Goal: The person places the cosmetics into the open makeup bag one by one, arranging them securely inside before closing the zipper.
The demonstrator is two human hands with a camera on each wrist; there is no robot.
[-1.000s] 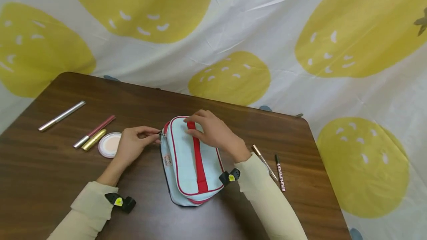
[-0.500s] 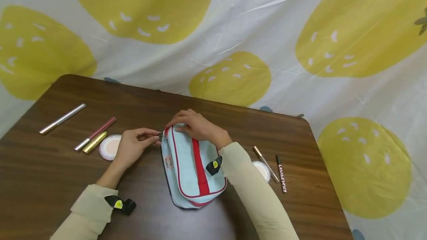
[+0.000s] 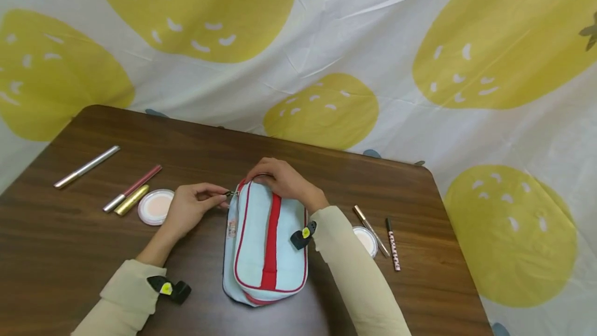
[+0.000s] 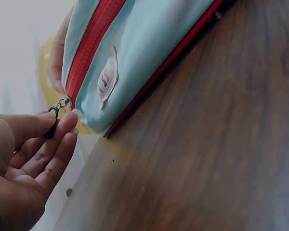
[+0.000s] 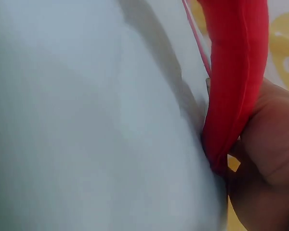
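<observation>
Wooden table (image 3: 70, 253), left hand (image 3: 188, 210) pinching zipper pull (image 4: 52, 126), right hand (image 3: 280, 183) gripping pouch (image 3: 268, 245) by red strap (image 5: 231, 91)

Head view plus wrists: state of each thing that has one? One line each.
pouch: lying on table, zipper looks shut
zipper pull: pinched by left hand
left hand: pinching the pull
right hand: gripping pouch's far end
left compact: flat on table, free
right compact: flat, partly hidden by sleeve
pens left: lying loose
pens right: lying loose
</observation>
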